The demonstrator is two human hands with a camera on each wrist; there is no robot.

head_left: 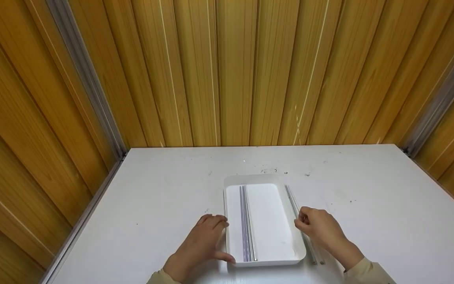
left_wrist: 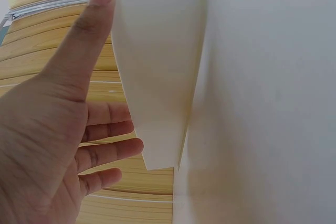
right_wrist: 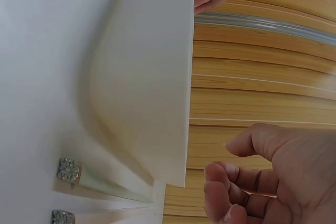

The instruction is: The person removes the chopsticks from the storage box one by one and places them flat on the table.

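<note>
A white rectangular tray [head_left: 268,263] stands on the table. Inside it, towards its left side, several thin straight rods [head_left: 245,225] lie lengthwise, one of them lavender. My left hand [head_left: 203,241] rests at the tray's left wall, its thumb by the near left corner and its fingers extended. On the table just right of the tray lie two more thin rods [head_left: 313,252]; the right wrist view shows their grey, patterned ends [right_wrist: 69,170]. Above these rods hovers my right hand [head_left: 323,228], fingers loosely curled, holding nothing. It hides the rods' middle part.
The white table [head_left: 164,189] has small dark marks near its far side. Wood-patterned walls [head_left: 235,71] rise behind it and at both sides, with grey metal posts [head_left: 93,79] at the corners.
</note>
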